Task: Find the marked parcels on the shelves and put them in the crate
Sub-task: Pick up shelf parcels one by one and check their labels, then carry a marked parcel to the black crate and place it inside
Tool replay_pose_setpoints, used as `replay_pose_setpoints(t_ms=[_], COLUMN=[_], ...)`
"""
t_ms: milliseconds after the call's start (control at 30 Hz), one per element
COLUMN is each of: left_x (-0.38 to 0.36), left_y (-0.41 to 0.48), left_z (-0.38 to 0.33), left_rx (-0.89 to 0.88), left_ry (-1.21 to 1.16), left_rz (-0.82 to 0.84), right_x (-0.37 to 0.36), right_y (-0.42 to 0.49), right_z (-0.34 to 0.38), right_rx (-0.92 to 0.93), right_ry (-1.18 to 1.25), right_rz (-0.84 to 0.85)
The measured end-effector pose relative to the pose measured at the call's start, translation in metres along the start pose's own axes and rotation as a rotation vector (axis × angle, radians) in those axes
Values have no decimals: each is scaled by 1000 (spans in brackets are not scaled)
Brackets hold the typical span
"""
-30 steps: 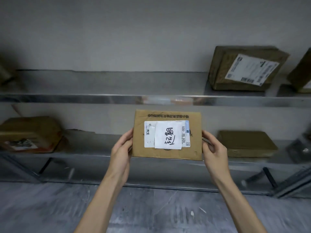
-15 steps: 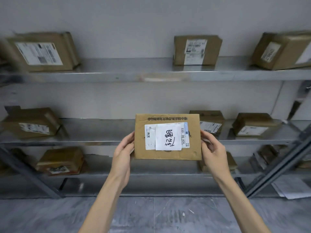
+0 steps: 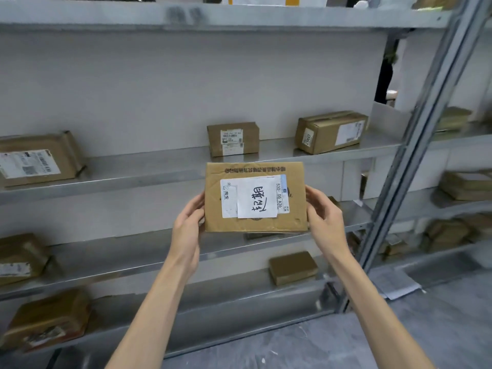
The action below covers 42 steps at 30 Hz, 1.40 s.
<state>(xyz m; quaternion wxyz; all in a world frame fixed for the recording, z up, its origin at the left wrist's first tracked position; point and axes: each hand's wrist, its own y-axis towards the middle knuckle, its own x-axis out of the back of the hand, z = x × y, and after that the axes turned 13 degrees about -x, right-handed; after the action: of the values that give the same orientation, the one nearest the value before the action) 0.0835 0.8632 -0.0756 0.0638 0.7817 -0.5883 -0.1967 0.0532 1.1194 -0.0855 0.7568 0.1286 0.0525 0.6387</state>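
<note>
- At the centre of the frame, a flat brown cardboard parcel (image 3: 255,222) is held up in front of the metal shelves (image 3: 133,171), with its broad face turned towards the camera.
- Its left edge is gripped by the left hand (image 3: 186,225), whose fingers are curled round that edge.
- Its right edge is gripped by the right hand (image 3: 323,217), whose fingers are likewise bent against the side of the parcel.
- A printed shipping label (image 3: 229,201) is stuck on the parcel's face, and a white slip (image 3: 257,198) bearing black handwritten marks is laid over the middle of it.
- The code "530- D5 A36" can be read at the label's right end, and a line of printed characters is seen upside down along the parcel's top edge.
- On the shelf just above and behind the parcel, a small labelled box (image 3: 233,138) is stood at the centre, with a longer taped box (image 3: 331,131) to its right and a wide labelled box (image 3: 37,159) at the left edge of the frame.
- Below and to the right of the parcel, a plain brown box (image 3: 292,267) is set on a lower shelf.
- At the lower left, two more labelled boxes (image 3: 48,318) are seen, both blurred.
- Down the right of the frame a grey metal upright (image 3: 415,155) is seen slanting, with further parcels (image 3: 466,185) stacked on shelves beyond it.
- At the lower right, a sheet of paper (image 3: 396,284) is seen lying on the grey floor (image 3: 412,342).
</note>
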Motion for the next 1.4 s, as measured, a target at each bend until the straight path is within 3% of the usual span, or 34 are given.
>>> replay_pose_setpoints(t_ms=[333, 533, 833, 1133, 1400], left_x=[-153, -267, -434, -567, -625], left_y=[-23, -58, -137, -203, -291], left_z=[4, 23, 42, 80, 94], left_rx=[21, 63, 159, 274, 356], left_ry=[-60, -102, -210, -359, -414], left_rz=[229, 397, 801, 1240, 1687], right_x=[158, 271, 416, 484, 470], right_y=[-7, -34, -120, -209, -294], right_z=[15, 4, -7, -19, -27], right_rx=[15, 1, -72, -131, -220], right_ry=[14, -25, -76, -138, -141], right_rz=[-237, -488, -961, -1411, -1833])
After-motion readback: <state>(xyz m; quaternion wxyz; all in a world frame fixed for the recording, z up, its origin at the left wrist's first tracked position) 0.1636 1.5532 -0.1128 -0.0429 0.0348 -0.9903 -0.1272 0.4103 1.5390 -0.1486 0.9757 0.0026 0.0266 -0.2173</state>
